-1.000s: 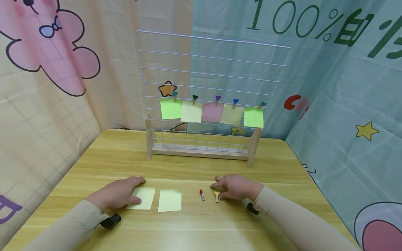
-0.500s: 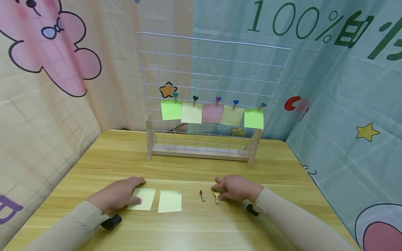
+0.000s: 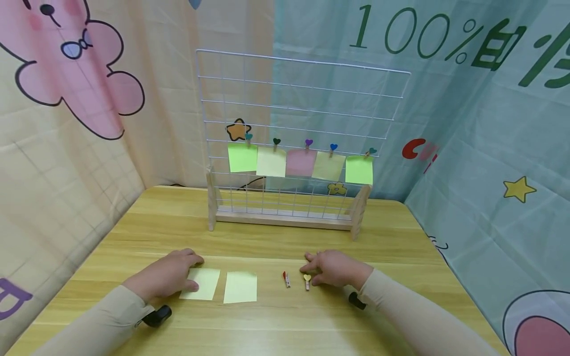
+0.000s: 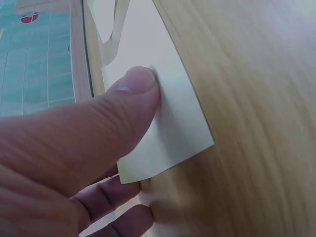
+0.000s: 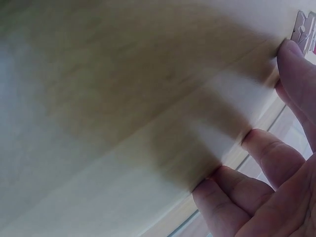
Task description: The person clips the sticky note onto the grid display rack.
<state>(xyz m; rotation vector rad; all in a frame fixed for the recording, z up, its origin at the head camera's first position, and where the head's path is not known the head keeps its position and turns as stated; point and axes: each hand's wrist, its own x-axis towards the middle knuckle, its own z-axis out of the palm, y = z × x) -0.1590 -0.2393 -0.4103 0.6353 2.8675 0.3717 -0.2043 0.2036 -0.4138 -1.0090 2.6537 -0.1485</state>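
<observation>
My left hand [image 3: 166, 275] lies over a pale yellow sticky note [image 3: 206, 285], its thumb resting on the paper while the other fingers reach past the note's far side. In the left wrist view the thumb presses on the note [image 4: 180, 111], and fingertips show beyond its edge. A second pale yellow note [image 3: 240, 288] lies flat just to the right. My right hand [image 3: 336, 269] touches the table with its fingertips, fingers loosely bent. Its thumb is beside a mini clothespin with a yellow heart [image 3: 307, 282]; a red-topped clothespin [image 3: 286, 280] lies left of that.
Toward the back of the wooden table [image 3: 285, 331] stands a white wire grid rack [image 3: 303, 89] on a wooden base [image 3: 285, 219]. Several coloured notes hang in a row from it by heart-topped clothespins [image 3: 309, 143]. Printed curtains [image 3: 481, 128] surround the table.
The head view has tilted up slightly, so the scene sits a little lower. Both hands, the notes and the loose clothespins stay in nearly the same places.
</observation>
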